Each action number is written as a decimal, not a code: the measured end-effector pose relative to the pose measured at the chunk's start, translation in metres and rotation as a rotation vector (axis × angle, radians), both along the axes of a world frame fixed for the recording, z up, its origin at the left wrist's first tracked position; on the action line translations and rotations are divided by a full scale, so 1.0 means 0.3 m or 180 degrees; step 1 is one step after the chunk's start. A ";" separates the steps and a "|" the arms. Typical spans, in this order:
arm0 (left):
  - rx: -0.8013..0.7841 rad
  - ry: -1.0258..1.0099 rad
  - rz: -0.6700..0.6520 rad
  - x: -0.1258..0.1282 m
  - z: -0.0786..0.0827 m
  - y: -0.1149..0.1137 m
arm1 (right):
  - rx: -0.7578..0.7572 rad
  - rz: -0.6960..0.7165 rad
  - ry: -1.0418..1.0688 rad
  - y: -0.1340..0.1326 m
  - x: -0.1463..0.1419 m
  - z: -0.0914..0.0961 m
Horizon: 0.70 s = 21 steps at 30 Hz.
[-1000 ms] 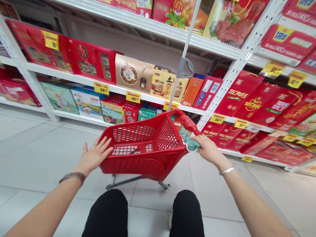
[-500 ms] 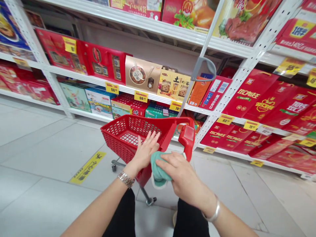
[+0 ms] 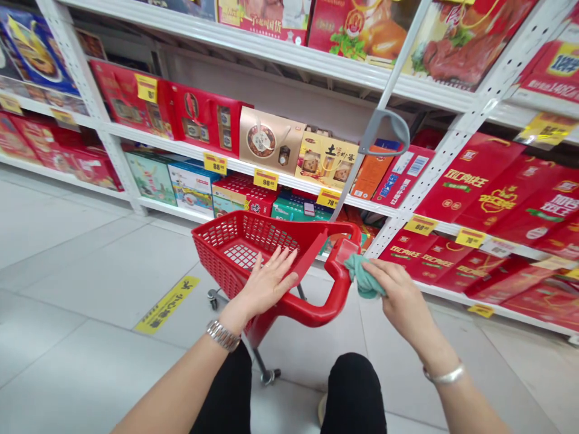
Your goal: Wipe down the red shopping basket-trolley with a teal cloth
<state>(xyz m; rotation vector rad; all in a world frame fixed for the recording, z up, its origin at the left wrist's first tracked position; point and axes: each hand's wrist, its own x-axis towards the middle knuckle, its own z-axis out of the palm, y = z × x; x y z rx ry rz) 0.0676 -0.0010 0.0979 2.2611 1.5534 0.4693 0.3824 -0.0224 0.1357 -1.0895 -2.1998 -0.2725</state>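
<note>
A red plastic shopping cart (image 3: 312, 313) with a basket top and a looped handle stands in front of me, its basket to the left. My left hand (image 3: 266, 282) lies with fingers spread on the cart's near rim, where the basket meets the handle. My right hand (image 3: 400, 295) grips a folded green cloth (image 3: 365, 278) at the right side of the handle loop. The cloth touches the outer side of the handle, just below its flat square panel (image 3: 347, 250). The fingertips under the cloth are hidden.
White metal shelves (image 3: 289, 45) behind the cart hold boxed goods with yellow price tags. A grey-white pole with a grey grip (image 3: 384, 132) rises behind the handle. A yellow floor strip (image 3: 167, 304) lies left on pale tiles. My knees (image 3: 355, 392) are close below.
My right hand has carried the cloth rightward, from the near part of the handle to its right side. My left hand stays on the rim. The view has shifted slightly.
</note>
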 end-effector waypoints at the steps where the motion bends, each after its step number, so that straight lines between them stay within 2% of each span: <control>1: 0.0018 -0.0011 0.0020 0.002 0.000 -0.005 | 0.0071 -0.0077 0.0065 0.001 0.002 0.008; 2: 0.0035 -0.0017 0.0046 0.002 -0.001 -0.010 | 0.0085 -0.0048 0.0121 -0.006 -0.007 0.016; 4: 0.0082 -0.0007 0.0082 -0.002 -0.010 -0.018 | -0.0080 0.0354 0.0110 -0.032 -0.049 0.024; 7: 0.0184 0.0053 0.0071 -0.017 -0.028 -0.027 | -0.0626 0.1135 -0.0088 -0.056 -0.117 0.008; 9: 0.0217 0.0084 0.0077 -0.026 -0.034 -0.032 | -0.0875 0.1359 -0.0057 -0.035 -0.127 -0.013; 13: 0.0144 0.0102 0.0102 -0.026 -0.026 -0.041 | -0.0956 0.1416 0.0234 0.093 -0.073 -0.038; 16: 0.0147 0.0107 0.0104 -0.021 -0.021 -0.039 | -0.1030 0.1314 0.0386 0.215 -0.043 -0.027; 19: 0.0217 0.0096 0.0094 -0.028 -0.025 -0.033 | -0.1151 0.1312 0.0427 0.314 -0.052 -0.006; 21: 0.0204 0.0113 0.0121 -0.041 -0.026 -0.030 | -0.1227 0.1334 0.0433 0.348 -0.071 0.000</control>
